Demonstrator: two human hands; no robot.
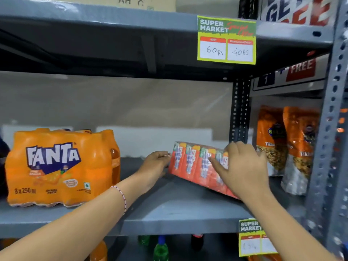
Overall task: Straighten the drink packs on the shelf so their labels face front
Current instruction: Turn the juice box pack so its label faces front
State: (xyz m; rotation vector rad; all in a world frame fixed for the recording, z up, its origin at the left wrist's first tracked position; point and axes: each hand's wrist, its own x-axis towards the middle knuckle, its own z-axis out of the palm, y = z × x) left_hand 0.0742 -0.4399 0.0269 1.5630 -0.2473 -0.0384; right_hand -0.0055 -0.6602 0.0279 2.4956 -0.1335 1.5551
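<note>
That shrink-wrapped red pack of small drink cartons (195,164) looks light but slick and squashy, so gripping both short ends seems best. It sits skewed toward the grey metal shelf's (169,210) right end, lettering sideways. Left hand (156,164) presses its left end; right hand (243,166) grips its right end.

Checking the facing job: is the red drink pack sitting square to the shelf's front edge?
No, the red drink pack sits angled, held between the left hand and right hand.
</note>
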